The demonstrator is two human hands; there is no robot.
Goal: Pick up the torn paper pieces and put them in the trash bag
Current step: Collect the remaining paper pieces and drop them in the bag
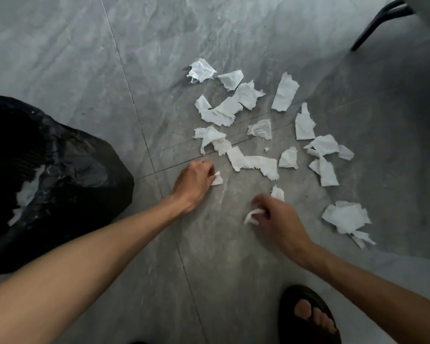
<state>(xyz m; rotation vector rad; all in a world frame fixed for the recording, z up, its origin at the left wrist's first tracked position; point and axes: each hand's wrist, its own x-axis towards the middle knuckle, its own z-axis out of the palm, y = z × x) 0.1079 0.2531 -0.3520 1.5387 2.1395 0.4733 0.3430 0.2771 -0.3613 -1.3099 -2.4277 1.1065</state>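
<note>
Several torn white paper pieces (255, 135) lie scattered over the grey tiled floor (85, 70), ahead and to the right. My left hand (193, 183) reaches low to the floor and pinches a small white scrap (217, 179) at its fingertips. My right hand (277, 220) grips a crumpled white scrap (252, 216) in curled fingers, just above the floor. A black trash bag (60, 175) stands open at the left, with white paper (26, 192) visible inside it.
A black chair leg (375, 23) slants down at the top right. My right foot in a black sandal (308, 316) stands at the bottom right. A larger crumpled piece (345, 217) lies right of my right hand.
</note>
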